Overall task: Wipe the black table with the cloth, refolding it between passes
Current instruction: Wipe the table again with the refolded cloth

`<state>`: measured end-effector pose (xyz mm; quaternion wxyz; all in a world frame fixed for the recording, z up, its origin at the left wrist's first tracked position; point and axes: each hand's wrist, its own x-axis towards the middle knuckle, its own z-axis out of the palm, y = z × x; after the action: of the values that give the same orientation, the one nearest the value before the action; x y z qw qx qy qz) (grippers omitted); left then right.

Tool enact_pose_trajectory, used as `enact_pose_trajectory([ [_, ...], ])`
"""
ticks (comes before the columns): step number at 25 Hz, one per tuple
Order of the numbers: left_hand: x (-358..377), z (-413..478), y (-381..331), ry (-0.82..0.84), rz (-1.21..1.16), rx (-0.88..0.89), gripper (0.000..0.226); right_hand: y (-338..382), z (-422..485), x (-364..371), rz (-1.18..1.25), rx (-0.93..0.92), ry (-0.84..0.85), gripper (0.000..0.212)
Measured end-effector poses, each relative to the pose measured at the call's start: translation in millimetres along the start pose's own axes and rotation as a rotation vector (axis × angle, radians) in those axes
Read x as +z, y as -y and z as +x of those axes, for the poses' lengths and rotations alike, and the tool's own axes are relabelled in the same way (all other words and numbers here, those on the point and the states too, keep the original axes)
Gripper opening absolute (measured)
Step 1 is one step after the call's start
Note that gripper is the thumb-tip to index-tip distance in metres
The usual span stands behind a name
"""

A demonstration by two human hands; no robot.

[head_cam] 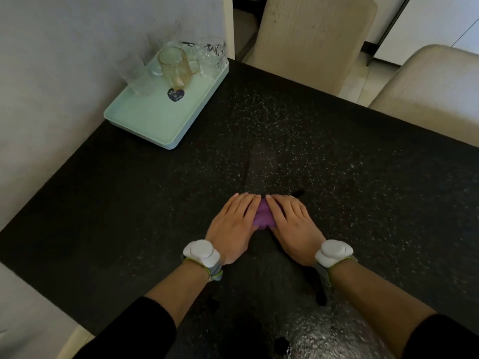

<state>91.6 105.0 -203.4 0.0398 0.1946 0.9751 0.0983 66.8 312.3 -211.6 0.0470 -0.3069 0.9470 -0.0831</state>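
From the head view, both hands lie flat on a purple cloth point(264, 216) near the middle of the black tabletop point(337, 177). The left hand point(233, 224) and right hand point(293, 224) angle inward so their fingertips nearly meet at the far edge of the cloth. The fingers point(248, 206) of each hand lie straight and close together, palms down, pressing rather than pinching. Only a narrow strip of cloth shows between the hands; the rest is hidden beneath them. This looks like pressing a fold flat or bearing down for a pass, since flat palms spread the pressure across the small bundle; which of the two I cannot tell. Each wrist carries a white band device point(201, 251).

At the far left corner, against the wall, sits a pale green tray point(145, 125). It holds an amber glass mug point(176, 66) and several clear glasses point(210, 55) crowded at its far end, with its near half bare. Keeping the glassware together there probably leaves most of the tabletop free for wiping. Beige chairs point(311, 35) stand beyond the far edge.
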Motion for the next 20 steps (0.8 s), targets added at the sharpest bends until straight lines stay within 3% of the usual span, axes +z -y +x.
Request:
enact_pose_trajectory([
  [9,-6.3,107.2,80.1,-0.055,-0.027,-0.030,0.067,-40.9,124.3,-7.2,0.100,0.038,-0.044,0.063],
  [14,-14.6,166.8,107.8,-0.104,-0.063,-0.033,0.063,-57.5,182.0,-6.3,0.138,0.178,-0.112,0.062],
  [20,-14.6,164.7,98.1,-0.132,-0.062,-0.089,0.065,-47.3,181.4,-4.6,0.177,0.242,-0.130,0.063],
])
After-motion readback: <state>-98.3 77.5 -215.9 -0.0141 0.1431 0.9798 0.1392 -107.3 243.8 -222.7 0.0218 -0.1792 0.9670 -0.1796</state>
